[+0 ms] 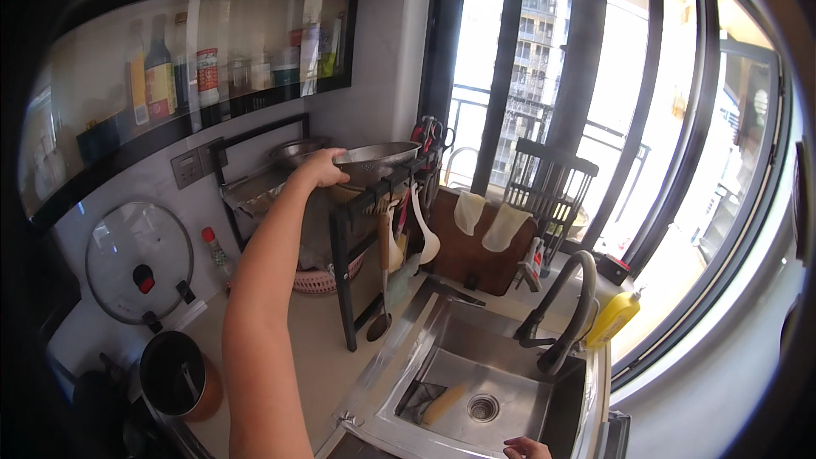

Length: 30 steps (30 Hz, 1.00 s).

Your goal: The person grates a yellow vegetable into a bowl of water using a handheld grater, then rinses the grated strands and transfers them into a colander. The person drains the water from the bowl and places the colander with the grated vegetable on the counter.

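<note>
My left hand reaches up to a black metal rack on the counter. Its fingers and thumb pinch the near-left rim of a stainless steel colander on the rack's top. Behind my wrist sits a second steel bowl, partly hidden. Only part of my right hand shows, low at the frame's bottom edge over the front of the steel sink. Whether that hand holds anything is out of sight.
From the rack hang a wooden-handled ladle and a white ladle. The faucet arches over the sink, where a yellowish loofah-like piece lies. A brown pot, glass lid and yellow bottle stand around.
</note>
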Each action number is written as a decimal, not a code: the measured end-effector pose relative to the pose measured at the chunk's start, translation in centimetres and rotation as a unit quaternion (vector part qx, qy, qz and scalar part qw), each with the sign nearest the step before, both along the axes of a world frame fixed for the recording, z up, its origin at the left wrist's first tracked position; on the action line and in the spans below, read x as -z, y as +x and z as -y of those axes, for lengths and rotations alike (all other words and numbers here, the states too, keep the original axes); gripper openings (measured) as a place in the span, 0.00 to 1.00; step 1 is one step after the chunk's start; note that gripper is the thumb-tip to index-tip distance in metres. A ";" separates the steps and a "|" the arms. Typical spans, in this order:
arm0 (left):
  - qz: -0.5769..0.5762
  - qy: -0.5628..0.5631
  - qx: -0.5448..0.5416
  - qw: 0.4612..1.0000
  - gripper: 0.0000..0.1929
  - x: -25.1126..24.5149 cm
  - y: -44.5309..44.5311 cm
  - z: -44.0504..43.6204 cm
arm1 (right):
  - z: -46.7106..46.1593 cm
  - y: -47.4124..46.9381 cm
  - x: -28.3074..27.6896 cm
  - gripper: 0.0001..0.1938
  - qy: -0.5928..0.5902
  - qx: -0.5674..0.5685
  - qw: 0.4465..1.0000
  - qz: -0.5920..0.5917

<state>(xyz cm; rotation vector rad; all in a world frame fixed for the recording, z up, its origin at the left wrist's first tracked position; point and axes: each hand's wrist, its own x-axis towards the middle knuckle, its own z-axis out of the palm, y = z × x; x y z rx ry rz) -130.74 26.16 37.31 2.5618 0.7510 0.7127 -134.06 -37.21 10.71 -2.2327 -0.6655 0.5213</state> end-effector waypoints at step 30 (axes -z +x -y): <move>0.296 -0.023 0.154 0.942 0.10 1.4 -13.3 28.9 | 6.1 -0.1 7.1 0.14 0.066 -0.106 0.986 0.107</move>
